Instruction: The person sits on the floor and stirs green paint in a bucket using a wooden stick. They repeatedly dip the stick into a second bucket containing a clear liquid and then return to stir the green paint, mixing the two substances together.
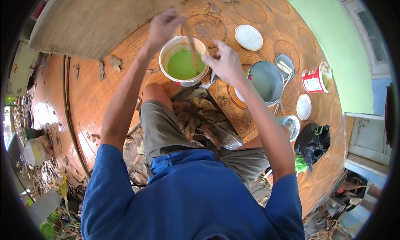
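A white bucket of bright green paint stands in front of me. A brown wooden stick slants down into the paint, its upper part smeared by motion. My left hand is closed round the stick above the bucket's far left side. At the right rim is my right hand, fingers apart and holding nothing; whether its fingertips touch the rim I cannot tell. Whitish smudges cover its fingers.
Right of the bucket stand a grey pail of cloudy liquid, a paint tray, and a red-and-white tub. White lids and a black plastic bag lie on the brown patterned floor sheet. A board leans far left.
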